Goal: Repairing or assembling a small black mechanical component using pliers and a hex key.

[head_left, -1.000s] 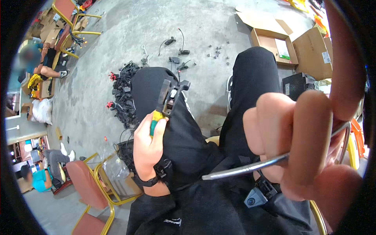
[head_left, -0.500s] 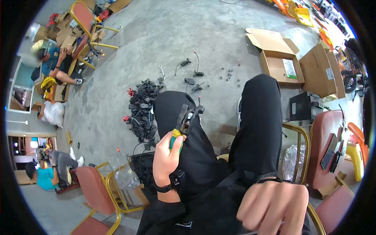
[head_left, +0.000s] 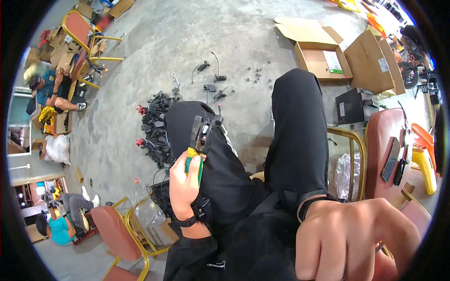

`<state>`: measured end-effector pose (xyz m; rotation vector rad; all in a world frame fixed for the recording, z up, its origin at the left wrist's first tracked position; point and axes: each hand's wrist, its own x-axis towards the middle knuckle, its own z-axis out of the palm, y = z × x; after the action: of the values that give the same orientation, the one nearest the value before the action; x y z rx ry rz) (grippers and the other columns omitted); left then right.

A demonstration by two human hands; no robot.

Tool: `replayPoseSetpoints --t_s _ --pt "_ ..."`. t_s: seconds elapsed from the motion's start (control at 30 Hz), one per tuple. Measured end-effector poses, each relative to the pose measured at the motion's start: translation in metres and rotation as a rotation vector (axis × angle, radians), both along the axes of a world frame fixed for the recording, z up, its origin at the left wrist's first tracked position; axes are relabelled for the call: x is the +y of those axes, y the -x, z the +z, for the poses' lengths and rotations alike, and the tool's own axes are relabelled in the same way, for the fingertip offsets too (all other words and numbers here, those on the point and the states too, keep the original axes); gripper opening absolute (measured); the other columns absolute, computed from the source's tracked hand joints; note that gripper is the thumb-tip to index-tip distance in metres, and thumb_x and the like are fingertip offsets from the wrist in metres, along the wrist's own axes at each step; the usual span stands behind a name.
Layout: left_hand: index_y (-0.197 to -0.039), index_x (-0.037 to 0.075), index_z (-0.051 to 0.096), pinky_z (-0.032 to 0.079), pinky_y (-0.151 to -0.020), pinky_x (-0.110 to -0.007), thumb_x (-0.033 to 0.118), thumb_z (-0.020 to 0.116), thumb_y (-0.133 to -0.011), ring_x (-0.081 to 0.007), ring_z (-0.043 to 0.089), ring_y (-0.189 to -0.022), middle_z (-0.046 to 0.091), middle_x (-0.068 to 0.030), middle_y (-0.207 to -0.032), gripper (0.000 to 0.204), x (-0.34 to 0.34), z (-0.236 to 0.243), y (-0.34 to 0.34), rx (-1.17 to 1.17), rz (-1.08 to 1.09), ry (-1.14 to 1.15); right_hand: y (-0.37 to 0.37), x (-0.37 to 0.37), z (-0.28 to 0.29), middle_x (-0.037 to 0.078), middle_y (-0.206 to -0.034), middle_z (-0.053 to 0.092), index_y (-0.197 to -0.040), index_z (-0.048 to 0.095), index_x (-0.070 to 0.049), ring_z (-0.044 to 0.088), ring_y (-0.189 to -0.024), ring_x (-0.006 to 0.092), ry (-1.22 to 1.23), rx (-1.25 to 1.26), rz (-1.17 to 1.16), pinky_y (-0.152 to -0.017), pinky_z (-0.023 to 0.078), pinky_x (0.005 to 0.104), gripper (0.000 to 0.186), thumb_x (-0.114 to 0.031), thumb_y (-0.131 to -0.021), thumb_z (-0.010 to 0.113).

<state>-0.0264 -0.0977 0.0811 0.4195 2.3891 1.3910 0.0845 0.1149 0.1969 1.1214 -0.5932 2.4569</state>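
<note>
My left hand is closed round the handle of a yellow-and-green handled tool, raised over my left thigh. At the tool's upper end is a black lever-like part with a metal piece in it; how the two join I cannot tell. My right hand looms large at the lower right, its back toward me and its fingers curled down. Whatever those fingers may hold is hidden. Below my left knee lies a heap of black parts with cables, some with red ends.
Several loose black levers with cables and small bits lie on the concrete floor. An open cardboard box and a black box stand at the right. A phone rests on a red chair. Two people sit at the left.
The whole view has shifted a little. My left hand keeps its grip on the tool, now more upright. My right hand has come closer and moved right, with the fingers still curled.
</note>
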Motion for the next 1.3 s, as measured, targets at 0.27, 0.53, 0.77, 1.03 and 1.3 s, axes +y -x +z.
replayPoseSetpoints --t_s 0.27,0.53,0.77,1.03,1.3 --pt "-0.094 -0.004 0.061 0.042 -0.063 -0.026 0.02 0.049 -0.094 -0.0117 0.052 -0.067 0.06 -0.0073 -0.078 0.026 0.003 0.0 0.001 0.05 -0.006 -0.03 -0.007 0.007 -0.003 0.008 -0.051 0.049 -0.105 0.056 -0.013 0.043 -0.041 0.0185 -0.045 -0.072 -0.006 -0.041 0.027 0.0293 0.023 -0.015 -0.082 0.061" --pt "-0.094 -0.004 0.061 0.044 -0.067 -0.027 0.02 0.05 -0.094 -0.014 0.055 -0.071 0.062 -0.0095 -0.081 0.027 0.0 -0.002 0.002 0.018 0.005 0.003 -0.009 0.006 -0.007 0.011 -0.05 0.053 -0.107 0.052 -0.013 0.046 -0.039 0.0217 -0.053 -0.145 -0.059 -0.04 0.031 0.0301 0.03 -0.01 -0.079 0.062" --pt "-0.094 -0.005 0.06 0.045 -0.071 -0.029 0.02 0.051 -0.093 -0.0184 0.059 -0.074 0.063 -0.0125 -0.083 0.026 0.002 0.0 0.001 0.003 0.011 0.023 -0.009 0.002 -0.006 0.012 -0.05 0.053 -0.106 0.053 -0.012 0.046 -0.039 0.0216 -0.103 -0.267 -0.231 -0.039 0.033 0.0283 0.031 -0.012 -0.077 0.066" --pt "-0.102 -0.005 0.058 0.046 -0.073 -0.031 0.018 0.055 -0.091 -0.0265 0.061 -0.078 0.062 -0.016 -0.087 0.026 0.001 0.0 0.002 0.046 -0.019 0.065 0.016 0.004 -0.029 0.01 -0.062 0.057 -0.104 0.053 -0.007 0.054 -0.052 0.0164 -0.308 -0.273 -0.171 -0.048 0.04 0.0247 0.031 -0.016 -0.08 0.068" --pt "-0.107 -0.007 0.056 0.047 -0.074 -0.034 0.021 0.057 -0.091 -0.0317 0.062 -0.082 0.061 -0.0183 -0.092 0.032 0.001 -0.002 0.003 0.106 -0.042 0.099 0.054 -0.007 -0.105 0.015 -0.084 0.058 -0.103 0.045 0.001 0.06 -0.078 0.024 -1.273 -1.196 -0.486 -0.071 0.046 0.0322 0.014 -0.004 -0.09 0.049"
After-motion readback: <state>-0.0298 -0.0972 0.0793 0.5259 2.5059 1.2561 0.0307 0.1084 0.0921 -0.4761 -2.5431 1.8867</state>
